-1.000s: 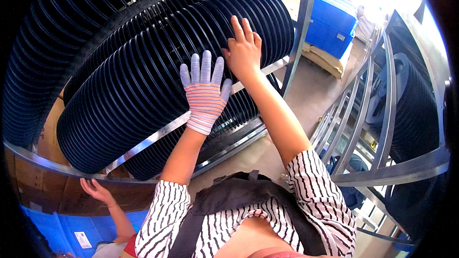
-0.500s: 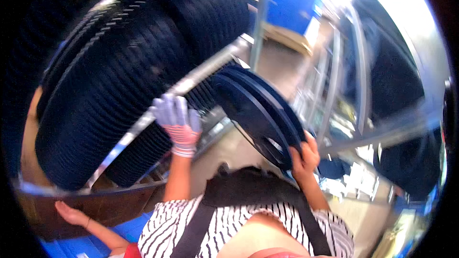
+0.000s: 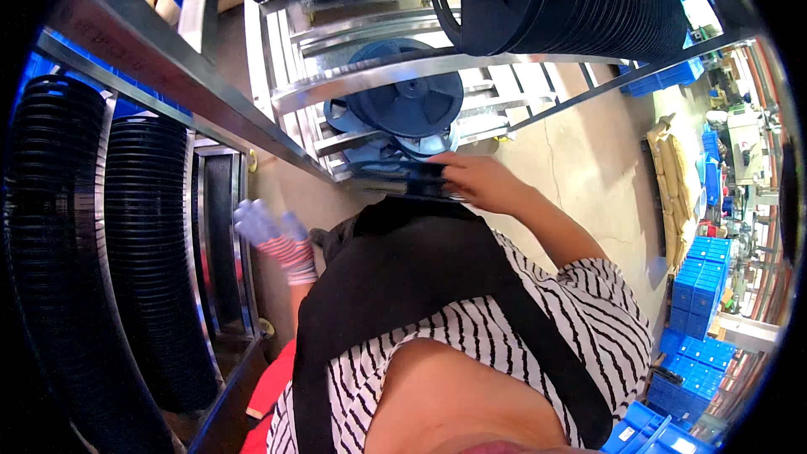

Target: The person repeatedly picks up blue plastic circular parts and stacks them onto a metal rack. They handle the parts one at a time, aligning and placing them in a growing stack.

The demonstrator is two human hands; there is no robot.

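My bare right hand (image 3: 481, 181) grips the edge of a dark plastic reel (image 3: 391, 185), seen nearly edge-on just in front of my black apron. Part of that reel is hidden by shadow and the apron. My left hand (image 3: 273, 234), in a glove with lilac fingers and a red-striped cuff, hangs beside the left rack with its fingers apart and nothing in them. Beyond the held reel, another dark blue reel (image 3: 412, 94) lies flat on the low bars of a metal rack (image 3: 366, 88).
Rows of black reels (image 3: 147, 261) fill the left rack. A further row (image 3: 588, 4) sits on the upper rail ahead. A steel beam (image 3: 181, 67) crosses at upper left. Tan sacks (image 3: 672, 193) and blue crates (image 3: 699, 286) stand to the right. Red cloth (image 3: 273, 382) shows at lower left.
My view has turned, bringing the low rack ahead and the filled rack to the left. The held reel has come in close to my apron. My left hand has lowered, still open.
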